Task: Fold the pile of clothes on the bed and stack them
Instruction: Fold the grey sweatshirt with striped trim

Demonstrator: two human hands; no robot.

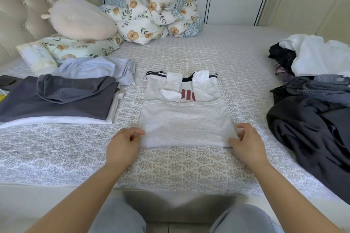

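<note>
- A grey shirt lies flat on the bed, midway along its near edge, sides and sleeves already turned in, the hem end doubled up over the body.
- The left hand is at the shirt's near left corner, thumb and fingers curled and pinching the cloth edge.
- The right hand is at the near right corner, fingers bent round the folded edge with the thumb laid along it.
- The step in hand looks like the last crosswise fold of this shirt.
- Next, by my reading: lift both corners together and carry the near edge up to the striped collar, keeping the sides square.
- After that it would go on the stack toward the left edge, dark grey on white.
- The unfolded pile by the right edge shows much work is left.
</note>
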